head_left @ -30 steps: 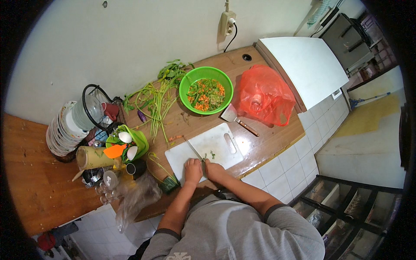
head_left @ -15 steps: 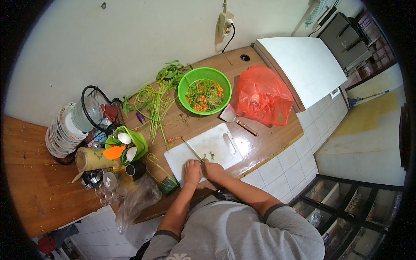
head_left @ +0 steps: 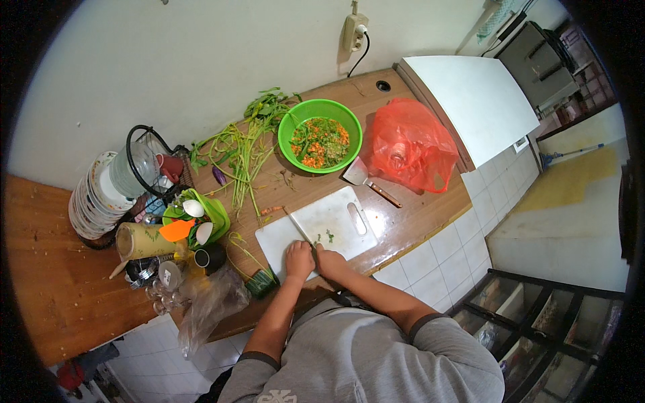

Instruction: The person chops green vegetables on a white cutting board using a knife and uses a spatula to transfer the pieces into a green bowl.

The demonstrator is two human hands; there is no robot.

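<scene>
My right hand (head_left: 328, 260) grips a knife (head_left: 298, 226) near the front edge of the white cutting board (head_left: 339, 235); the blade slants away to the far left. Close beside it, my left hand (head_left: 299, 259) rests on the board with curled fingers, and whatever lies under them is hidden. A few chopped green bits (head_left: 329, 236) lie to the right of the blade. Past the board stands a green bowl (head_left: 285, 149) of chopped orange and green vegetables (head_left: 319, 142). A small orange carrot-like piece (head_left: 271, 210) lies by the board's far left corner.
Leafy green stems (head_left: 245, 158) and a small purple eggplant (head_left: 219, 176) lie left of the bowl. A spatula (head_left: 371, 183) and a red plastic bag (head_left: 413, 144) are to its right. Stacked plates (head_left: 101, 195), a green utensil holder (head_left: 216, 216) and a clear bag (head_left: 215, 299) crowd the left.
The view has shifted slightly. Both hands stay close together at the board's front edge, with the knife at nearly the same slant.
</scene>
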